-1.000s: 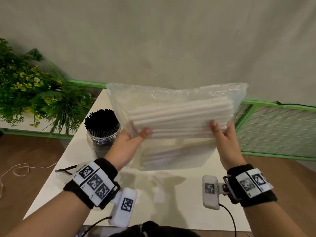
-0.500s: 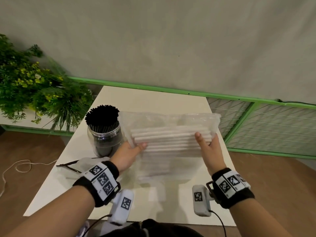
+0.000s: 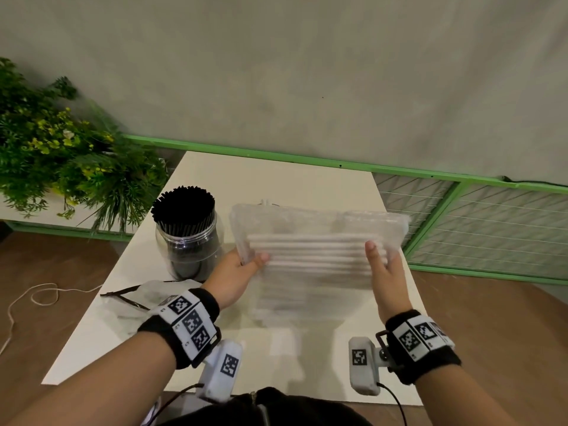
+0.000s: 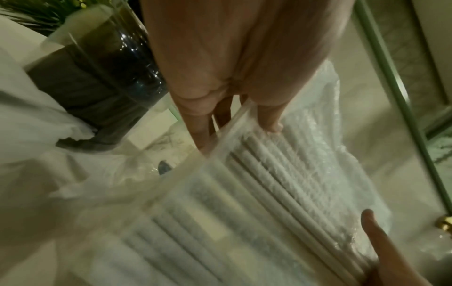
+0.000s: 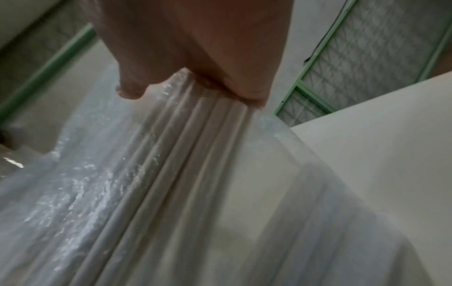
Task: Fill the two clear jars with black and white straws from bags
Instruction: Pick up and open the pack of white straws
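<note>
A clear plastic bag of white straws (image 3: 313, 256) hangs above the white table (image 3: 276, 179), its straws lying sideways. My left hand (image 3: 242, 269) grips its left end, thumb on the front and fingers behind (image 4: 269, 120). My right hand (image 3: 382, 265) grips the right end the same way (image 5: 195, 81). Left of the bag stands a clear jar (image 3: 187, 241) packed with upright black straws (image 3: 183, 207). The bag (image 4: 281, 183) and its straws (image 5: 176, 145) fill both wrist views. A second clear jar is not visible in the head view.
A crumpled empty plastic bag (image 3: 144, 293) lies on the table at the front left, near the jar. A green plant (image 3: 61, 155) stands off the table's left side. A green-framed mesh fence (image 3: 491, 229) runs behind and to the right. A white cord (image 3: 33, 296) lies on the wooden floor.
Both hands have lowered the bag of white straws from in front of the wall down toward the table. It now hangs beside the jar of black straws.
</note>
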Available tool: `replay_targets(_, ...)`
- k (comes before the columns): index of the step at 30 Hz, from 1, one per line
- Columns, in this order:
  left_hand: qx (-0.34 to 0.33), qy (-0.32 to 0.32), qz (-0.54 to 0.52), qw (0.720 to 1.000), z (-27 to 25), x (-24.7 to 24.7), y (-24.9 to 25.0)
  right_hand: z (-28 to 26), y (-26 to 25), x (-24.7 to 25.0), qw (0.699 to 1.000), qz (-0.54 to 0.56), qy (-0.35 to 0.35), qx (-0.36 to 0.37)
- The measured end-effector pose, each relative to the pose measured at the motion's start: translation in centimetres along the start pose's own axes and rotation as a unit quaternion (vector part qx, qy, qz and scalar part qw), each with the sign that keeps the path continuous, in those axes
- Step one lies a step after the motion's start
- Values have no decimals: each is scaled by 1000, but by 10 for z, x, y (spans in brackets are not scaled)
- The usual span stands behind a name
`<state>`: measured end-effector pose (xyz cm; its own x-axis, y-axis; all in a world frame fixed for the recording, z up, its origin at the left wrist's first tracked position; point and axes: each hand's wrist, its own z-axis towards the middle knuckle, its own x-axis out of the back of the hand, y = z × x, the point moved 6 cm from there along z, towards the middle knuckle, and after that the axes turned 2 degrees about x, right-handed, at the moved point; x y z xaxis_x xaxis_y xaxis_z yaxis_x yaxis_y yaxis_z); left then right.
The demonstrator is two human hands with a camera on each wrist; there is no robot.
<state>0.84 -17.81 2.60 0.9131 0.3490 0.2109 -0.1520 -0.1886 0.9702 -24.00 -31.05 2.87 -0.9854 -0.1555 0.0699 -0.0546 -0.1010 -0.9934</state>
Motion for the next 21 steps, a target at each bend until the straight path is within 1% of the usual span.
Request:
replay_targets(2, 6, -3, 19, 1000, 1, -3, -2, -1, 9, 2, 1000, 7, 17, -21)
replay_targets(5, -9, -3, 27, 1000, 0, -2, 4, -1, 2, 4, 1000, 20, 19, -4)
replay_targets(8, -16, -4, 33, 999, -1, 2, 10, -1, -8, 2, 1000, 29, 0, 10)
replay_targets(11, -15, -20, 25, 999, -2, 2, 10, -2, -16, 0, 998, 40, -4, 37)
replay_targets(15, -28, -40, 1, 999, -4, 2, 14, 0, -19, 4, 997, 45, 40, 52)
replay_targets(21, -27, -30, 0, 999, -8, 3, 20, 4, -32, 5, 994, 45, 73, 66)
